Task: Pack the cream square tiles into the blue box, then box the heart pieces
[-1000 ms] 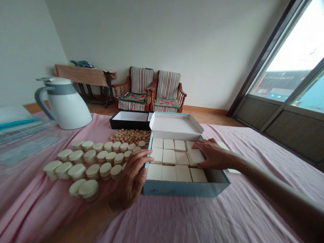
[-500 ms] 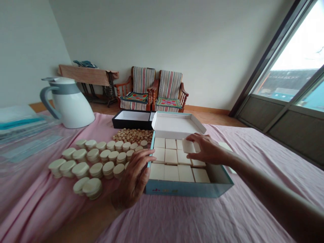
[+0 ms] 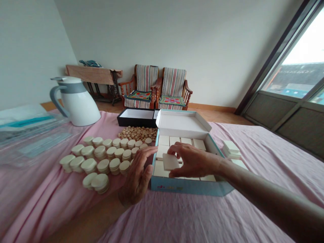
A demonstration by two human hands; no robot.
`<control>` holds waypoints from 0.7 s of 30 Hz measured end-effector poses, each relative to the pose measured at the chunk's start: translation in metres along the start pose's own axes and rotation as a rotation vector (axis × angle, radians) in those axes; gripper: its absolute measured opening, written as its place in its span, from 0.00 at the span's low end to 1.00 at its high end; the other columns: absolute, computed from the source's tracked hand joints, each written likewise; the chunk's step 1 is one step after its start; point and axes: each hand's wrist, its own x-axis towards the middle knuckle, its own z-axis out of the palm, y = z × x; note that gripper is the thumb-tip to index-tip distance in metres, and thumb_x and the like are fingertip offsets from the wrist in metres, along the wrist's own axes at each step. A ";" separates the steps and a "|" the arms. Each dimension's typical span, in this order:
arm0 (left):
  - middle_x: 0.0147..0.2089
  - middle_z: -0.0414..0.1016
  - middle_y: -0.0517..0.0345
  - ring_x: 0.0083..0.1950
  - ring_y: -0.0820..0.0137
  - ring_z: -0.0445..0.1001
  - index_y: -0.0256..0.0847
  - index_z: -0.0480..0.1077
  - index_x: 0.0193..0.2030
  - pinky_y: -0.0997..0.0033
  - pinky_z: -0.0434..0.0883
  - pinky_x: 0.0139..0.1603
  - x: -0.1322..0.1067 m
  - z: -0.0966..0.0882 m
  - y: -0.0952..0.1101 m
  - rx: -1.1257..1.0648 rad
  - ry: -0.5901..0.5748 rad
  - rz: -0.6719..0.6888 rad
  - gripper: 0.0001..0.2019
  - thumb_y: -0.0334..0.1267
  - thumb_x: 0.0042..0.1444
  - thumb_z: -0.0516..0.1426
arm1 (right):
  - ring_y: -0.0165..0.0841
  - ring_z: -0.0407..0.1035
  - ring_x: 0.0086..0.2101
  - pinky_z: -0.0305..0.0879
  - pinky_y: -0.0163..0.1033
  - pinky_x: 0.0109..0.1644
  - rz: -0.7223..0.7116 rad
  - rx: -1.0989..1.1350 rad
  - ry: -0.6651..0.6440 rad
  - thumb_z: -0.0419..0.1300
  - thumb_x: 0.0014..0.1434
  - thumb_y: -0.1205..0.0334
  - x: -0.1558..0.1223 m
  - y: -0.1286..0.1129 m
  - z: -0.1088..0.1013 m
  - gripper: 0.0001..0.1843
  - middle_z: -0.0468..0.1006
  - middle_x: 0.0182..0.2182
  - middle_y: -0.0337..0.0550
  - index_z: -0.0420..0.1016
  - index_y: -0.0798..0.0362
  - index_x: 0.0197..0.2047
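"What's changed?"
"A second ago the right hand [image 3: 191,158] was at the box's right side; now it has moved left across the open blue box [image 3: 187,185]."
"Holding anything?"
"Yes, a pale square piece [image 3: 170,162], pinched between thumb and fingers, tilted, over other square pieces [image 3: 159,169] near the box's left side."
"And the left hand [image 3: 135,175]?"
"Same place: it grips nothing, fingers loosely spread, tips at the box's left rim, beside the stacked round discs [image 3: 103,165]."
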 end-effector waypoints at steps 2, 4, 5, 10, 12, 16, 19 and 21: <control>0.61 0.61 0.42 0.61 0.57 0.61 0.37 0.60 0.59 0.52 0.59 0.62 0.000 -0.001 0.000 0.000 0.012 -0.002 0.20 0.42 0.66 0.41 | 0.39 0.69 0.38 0.65 0.42 0.41 0.007 0.023 -0.007 0.66 0.47 0.49 0.005 -0.010 0.002 0.27 0.74 0.40 0.50 0.72 0.57 0.46; 0.61 0.62 0.43 0.62 0.58 0.61 0.37 0.61 0.58 0.52 0.58 0.63 0.001 -0.001 -0.001 0.005 -0.002 -0.001 0.19 0.41 0.66 0.41 | 0.38 0.69 0.37 0.65 0.41 0.41 -0.003 0.046 0.018 0.67 0.46 0.50 0.008 -0.014 0.004 0.28 0.74 0.40 0.52 0.72 0.58 0.47; 0.61 0.62 0.43 0.62 0.58 0.61 0.38 0.61 0.58 0.52 0.58 0.63 0.001 -0.001 -0.001 0.008 -0.014 -0.001 0.19 0.41 0.66 0.41 | 0.37 0.69 0.37 0.65 0.41 0.41 -0.008 0.062 0.043 0.67 0.47 0.50 0.007 -0.014 0.005 0.28 0.74 0.40 0.52 0.72 0.59 0.48; 0.59 0.63 0.46 0.62 0.59 0.60 0.40 0.65 0.52 0.54 0.59 0.62 0.000 -0.002 -0.004 0.032 -0.047 0.020 0.15 0.37 0.66 0.43 | 0.31 0.70 0.30 0.66 0.38 0.37 0.063 0.092 0.320 0.63 0.53 0.55 -0.008 0.016 -0.009 0.18 0.77 0.37 0.46 0.73 0.56 0.45; 0.59 0.63 0.47 0.62 0.59 0.60 0.40 0.66 0.51 0.54 0.58 0.62 0.000 -0.001 -0.005 0.040 -0.044 0.030 0.15 0.36 0.65 0.43 | 0.30 0.70 0.29 0.66 0.38 0.36 0.115 0.052 0.494 0.60 0.55 0.57 -0.017 0.046 -0.024 0.15 0.77 0.36 0.46 0.73 0.56 0.43; 0.59 0.63 0.48 0.61 0.59 0.60 0.40 0.65 0.52 0.54 0.58 0.61 0.001 -0.001 -0.006 0.043 -0.039 0.034 0.15 0.35 0.65 0.43 | 0.33 0.72 0.31 0.68 0.39 0.37 0.313 -0.030 0.667 0.56 0.55 0.58 -0.047 0.128 -0.054 0.12 0.77 0.34 0.47 0.73 0.56 0.39; 0.59 0.63 0.49 0.61 0.60 0.61 0.41 0.65 0.52 0.55 0.58 0.61 0.001 0.000 -0.007 0.057 -0.035 0.033 0.15 0.35 0.65 0.42 | 0.37 0.73 0.35 0.69 0.42 0.39 0.450 -0.077 0.481 0.57 0.52 0.59 -0.075 0.187 -0.062 0.14 0.77 0.38 0.51 0.72 0.56 0.41; 0.59 0.63 0.49 0.61 0.60 0.61 0.41 0.66 0.51 0.55 0.57 0.61 0.001 0.001 -0.007 0.073 -0.029 0.033 0.15 0.35 0.65 0.42 | 0.41 0.73 0.41 0.69 0.44 0.45 0.467 -0.139 0.283 0.61 0.47 0.60 -0.090 0.215 -0.059 0.23 0.75 0.46 0.55 0.70 0.57 0.48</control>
